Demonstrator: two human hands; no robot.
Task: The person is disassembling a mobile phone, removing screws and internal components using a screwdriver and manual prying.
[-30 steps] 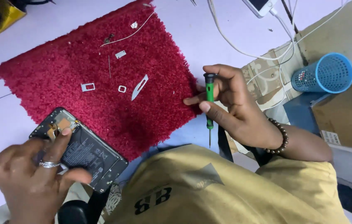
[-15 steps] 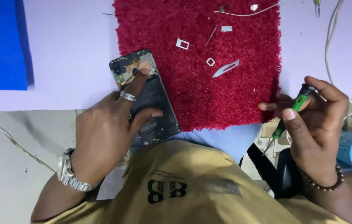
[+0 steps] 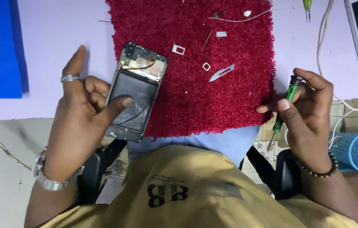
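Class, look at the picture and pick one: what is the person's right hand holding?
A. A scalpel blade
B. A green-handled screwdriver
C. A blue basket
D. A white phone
B. The right hand grips a green-handled screwdriver with its tip pointing down, while the scalpel blade lies untouched on the red mat.

Opened black phone (image 3: 134, 90), back cover off, tilted at red mat's left edge; green-handled screwdriver (image 3: 283, 110), tip downward.
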